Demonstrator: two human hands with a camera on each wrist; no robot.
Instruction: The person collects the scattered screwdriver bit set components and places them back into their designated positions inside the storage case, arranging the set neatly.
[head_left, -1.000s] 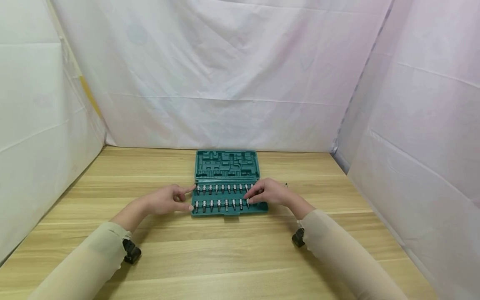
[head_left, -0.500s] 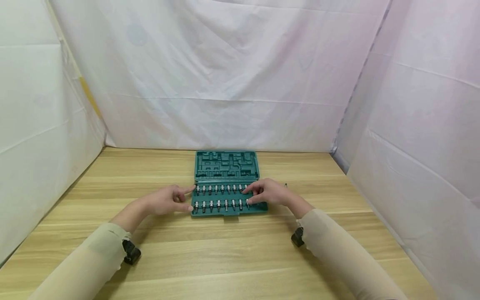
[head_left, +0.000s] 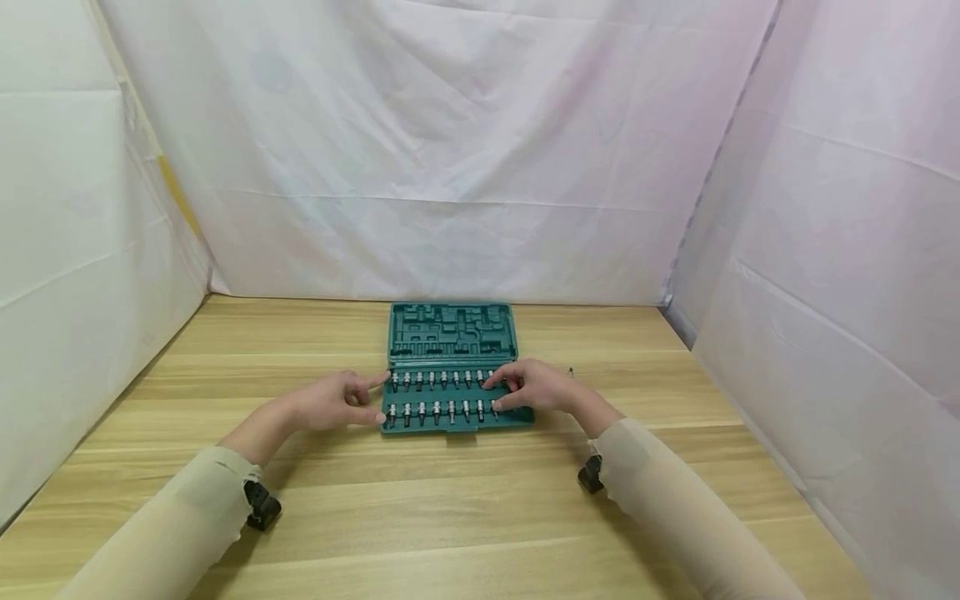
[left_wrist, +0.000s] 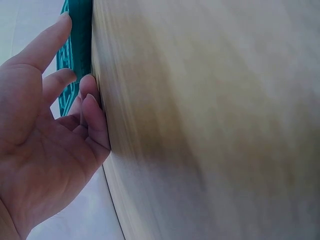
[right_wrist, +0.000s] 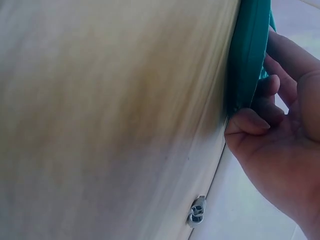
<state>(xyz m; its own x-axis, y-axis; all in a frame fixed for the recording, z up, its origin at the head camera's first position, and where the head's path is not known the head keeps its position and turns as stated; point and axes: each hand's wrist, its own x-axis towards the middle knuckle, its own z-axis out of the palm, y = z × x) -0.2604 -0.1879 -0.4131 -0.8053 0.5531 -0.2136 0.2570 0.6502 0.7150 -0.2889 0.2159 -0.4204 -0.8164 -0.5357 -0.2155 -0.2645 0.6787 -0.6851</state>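
Observation:
A green plastic socket case (head_left: 461,429) lies unfolded on the table, two rows of silver bit sockets (head_left: 437,410) in its near half. At its left edge is my left hand (head_left: 330,402), thumb and forefinger extended onto the rim, the other fingers loosely bent. The left wrist view shows this thumb against the green case wall (left_wrist: 81,40). My right hand (head_left: 543,385) reaches over the case's right end. Its thumb touches the last visible bit socket (head_left: 495,410) of the front row; its forefinger lies by the back row. These fingertips are largely hidden in the right wrist view.
A small silver metal piece (right_wrist: 197,212) stands on the wooden table (head_left: 450,525) right of the case, partly behind my right hand in the head view. The case's far half (head_left: 453,329) has moulded recesses. White cloth (head_left: 450,167) encloses the back and sides.
My right forefinger has shifted slightly left along the back row, while the thumb stays at the front-row bit socket. The left hand holds its place on the case edge.

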